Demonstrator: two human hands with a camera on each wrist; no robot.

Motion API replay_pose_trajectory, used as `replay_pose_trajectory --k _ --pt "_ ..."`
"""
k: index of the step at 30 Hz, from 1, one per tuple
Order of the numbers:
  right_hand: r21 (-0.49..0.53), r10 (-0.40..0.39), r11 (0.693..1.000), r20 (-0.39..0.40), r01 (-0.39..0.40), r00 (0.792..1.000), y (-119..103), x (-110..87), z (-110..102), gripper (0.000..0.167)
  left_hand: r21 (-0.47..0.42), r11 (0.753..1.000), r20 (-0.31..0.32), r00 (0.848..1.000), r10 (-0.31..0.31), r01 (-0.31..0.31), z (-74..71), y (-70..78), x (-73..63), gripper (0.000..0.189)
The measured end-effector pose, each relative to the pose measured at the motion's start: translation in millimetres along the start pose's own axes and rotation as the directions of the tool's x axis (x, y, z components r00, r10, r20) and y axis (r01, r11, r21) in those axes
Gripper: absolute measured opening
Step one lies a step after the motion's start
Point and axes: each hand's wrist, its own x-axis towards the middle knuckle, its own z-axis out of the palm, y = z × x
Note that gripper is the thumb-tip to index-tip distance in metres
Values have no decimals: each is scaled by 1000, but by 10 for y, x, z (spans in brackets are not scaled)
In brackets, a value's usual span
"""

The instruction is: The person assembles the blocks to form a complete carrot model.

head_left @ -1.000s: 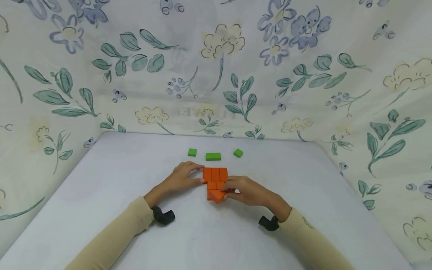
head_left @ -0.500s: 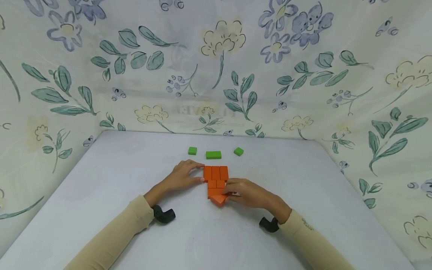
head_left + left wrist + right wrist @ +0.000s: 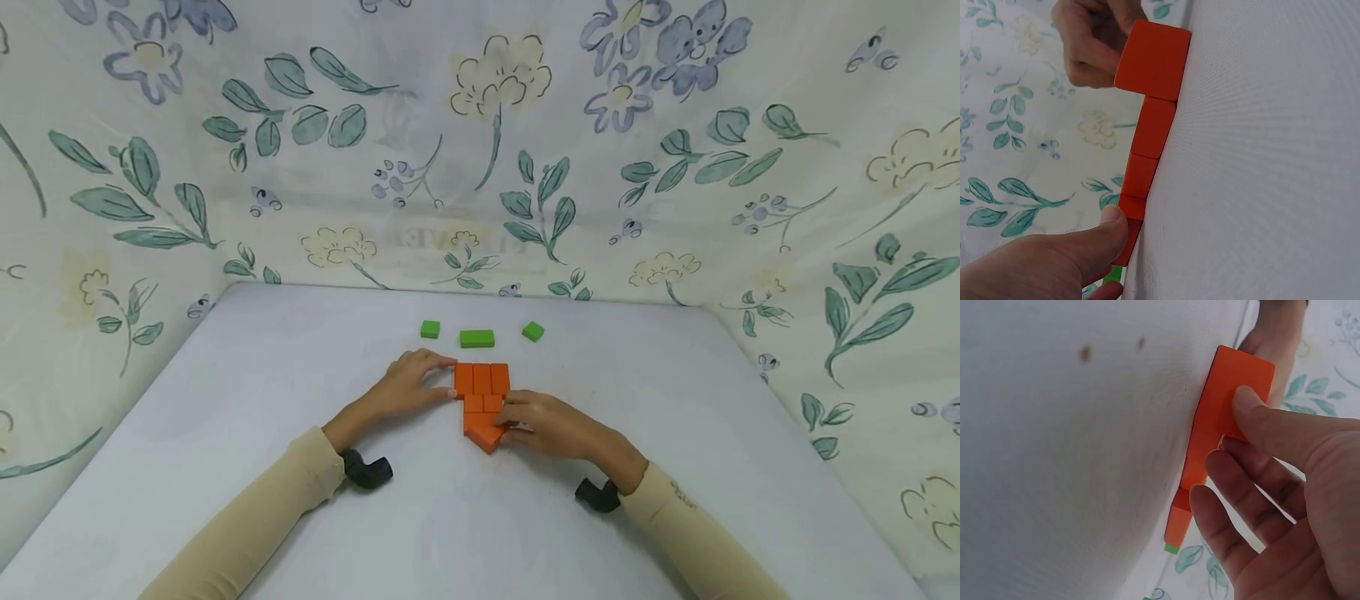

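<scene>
Flat orange blocks lie joined on the table, with three upright ones [image 3: 482, 379] in the far row and two small ones [image 3: 483, 404] below. At the far row's left side, my left hand [image 3: 403, 388] touches the end block with thumb and index finger. In the left wrist view its thumb [image 3: 1112, 215] lies against that block; the index fingertip's contact is hidden. My right hand [image 3: 551, 425] pinches the nearest orange block [image 3: 487, 439], whose near end looks pointed. In the right wrist view, the thumb [image 3: 1249, 403] presses this block's side, partly covering it; the other fingers are bent.
Beyond the orange blocks lie a green square block [image 3: 430, 329], a green long block [image 3: 477, 339] and a turned green block [image 3: 533, 331]. Floral cloth [image 3: 480, 167] hangs around the white table [image 3: 450, 533]. Black curved pieces [image 3: 367, 471] sit at both wrists.
The nearest orange block, tilted and askew before, now sits closer against the block above it. My right hand has shifted slightly with it. My left hand keeps its place at the far row.
</scene>
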Motion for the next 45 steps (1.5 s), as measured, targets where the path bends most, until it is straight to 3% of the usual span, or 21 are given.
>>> replay_pose_trajectory --k 18,33,38,45 --pt "-44 0 999 3 0 1000 3 7 6 24 0 1000 -2 1000 -3 3 -17 26 8 57" --pt "9 20 1000 18 -20 1000 34 -16 -40 27 -4 1000 -2 1000 -12 12 14 24 11 58" --pt "97 114 989 -25 -111 993 187 13 -219 26 -4 1000 -1 1000 -22 22 40 25 -9 59" --pt "145 277 951 -18 -272 961 655 410 -443 19 -2 1000 -25 1000 -8 8 32 36 -15 59"
